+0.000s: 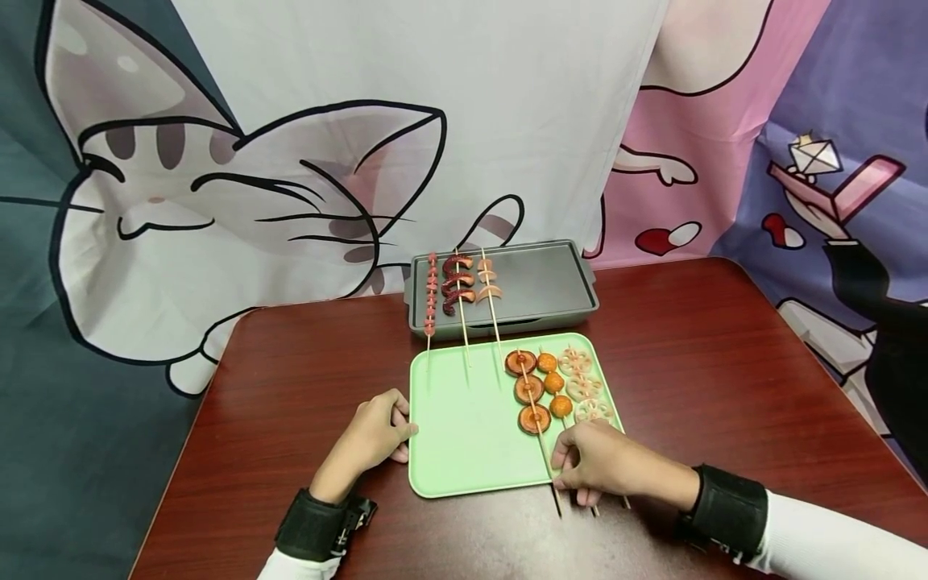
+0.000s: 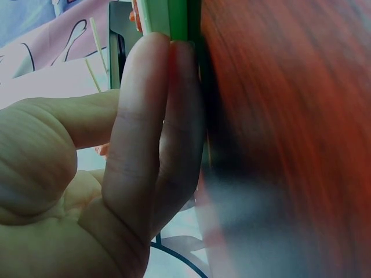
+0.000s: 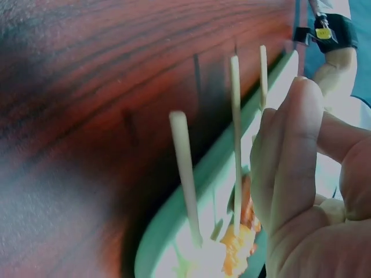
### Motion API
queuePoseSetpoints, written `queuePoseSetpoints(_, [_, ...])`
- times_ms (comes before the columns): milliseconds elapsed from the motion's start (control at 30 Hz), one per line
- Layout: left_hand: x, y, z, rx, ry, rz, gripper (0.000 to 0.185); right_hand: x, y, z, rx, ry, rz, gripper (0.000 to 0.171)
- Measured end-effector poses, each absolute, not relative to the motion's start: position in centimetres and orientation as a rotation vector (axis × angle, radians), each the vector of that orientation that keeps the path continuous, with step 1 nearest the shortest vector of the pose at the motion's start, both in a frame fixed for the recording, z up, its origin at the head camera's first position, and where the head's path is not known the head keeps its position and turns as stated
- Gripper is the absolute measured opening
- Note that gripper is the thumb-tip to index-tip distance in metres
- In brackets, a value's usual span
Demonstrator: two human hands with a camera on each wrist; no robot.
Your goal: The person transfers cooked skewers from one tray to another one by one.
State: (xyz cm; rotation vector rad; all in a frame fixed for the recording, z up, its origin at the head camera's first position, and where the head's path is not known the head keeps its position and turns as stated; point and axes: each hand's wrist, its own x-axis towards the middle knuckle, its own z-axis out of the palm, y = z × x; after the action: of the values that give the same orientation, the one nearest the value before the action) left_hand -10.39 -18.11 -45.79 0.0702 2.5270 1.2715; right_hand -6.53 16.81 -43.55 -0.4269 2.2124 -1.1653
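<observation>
My left hand (image 1: 373, 431) grips the left edge of a light green tray (image 1: 464, 451), thumb at its rim and the other fingers against its side. At the tray's front edge my right hand (image 1: 598, 459) pinches the bare stick of a mushroom skewer (image 1: 529, 391), whose three brown caps lie on the tray. Right of it lie a skewer of orange balls (image 1: 554, 383) and a skewer of pale lotus root slices (image 1: 583, 387). Their sticks (image 3: 236, 133) stick out past the front rim, close to my right fingers. The fingertips on the stick are partly hidden.
Behind the tray stands a grey grill pan (image 1: 544, 282). Across its left side lie a thin red skewer (image 1: 431, 294), a dark red curled-piece skewer (image 1: 458, 282) and a pale-piece skewer (image 1: 488, 278), their sticks reaching over the tray. A printed cloth (image 1: 507, 97) hangs behind the brown table (image 1: 304, 354).
</observation>
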Motion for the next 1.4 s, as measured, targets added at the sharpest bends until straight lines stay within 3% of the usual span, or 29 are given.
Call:
queuePoseSetpoints(600, [-10.4, -18.0, -45.6, 0.078, 2.528, 1.283, 0.015, -10.1, 19.8, -40.8, -0.476, 2.362, -1.359, 0.012])
queuePoseSetpoints(967, [-10.1, -18.1, -45.7, 0.061, 2.498, 1.298, 0.014, -12.4, 21.9, -41.6, -0.550, 2.613, -1.334, 0.004])
queuePoseSetpoints(1400, [-10.2, -18.1, -45.7, 0.081, 2.508, 1.279, 0.014, -14.8, 24.9, -43.1, -0.335, 2.688, -1.152, 0.017])
